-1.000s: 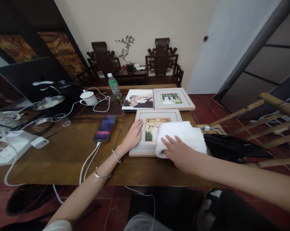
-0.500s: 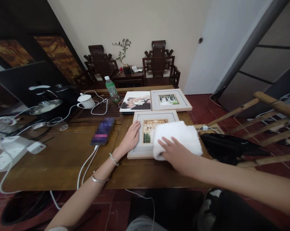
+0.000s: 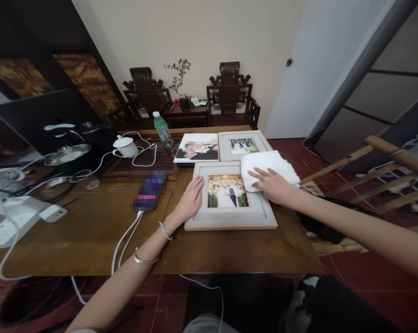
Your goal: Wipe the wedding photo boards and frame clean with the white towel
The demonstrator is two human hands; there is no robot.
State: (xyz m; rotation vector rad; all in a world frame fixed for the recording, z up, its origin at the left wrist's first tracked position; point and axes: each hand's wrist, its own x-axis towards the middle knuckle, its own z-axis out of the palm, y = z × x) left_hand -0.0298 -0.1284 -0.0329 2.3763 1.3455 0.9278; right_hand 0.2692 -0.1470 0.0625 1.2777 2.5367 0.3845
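Note:
A pale picture frame (image 3: 230,223) with a photo of a couple behind its glass lies flat on the wooden table. My left hand (image 3: 190,199) grips its left edge, fingers stretched along the border. At the upper right corner, my right hand (image 3: 273,185) presses a folded white towel (image 3: 269,166) with its fingers spread over the cloth. The towel covers that corner and reaches past the frame's right side. Just behind lies a second pale picture frame (image 3: 224,143) with an outdoor photo, partly hidden by the towel. Left of it sits a white-edged photo panel (image 3: 197,138).
On the left are a phone (image 3: 149,189) on a white cable, a clear cup (image 3: 86,178), a power strip (image 3: 8,222), a lidded white mug (image 3: 126,147) and a green-labelled bottle (image 3: 163,130). A wooden chair (image 3: 392,152) stands to the right.
My right hand and the towel have moved up and to the right, from the photo's right half to the frame's upper right corner, uncovering the photo. My left hand stays in place.

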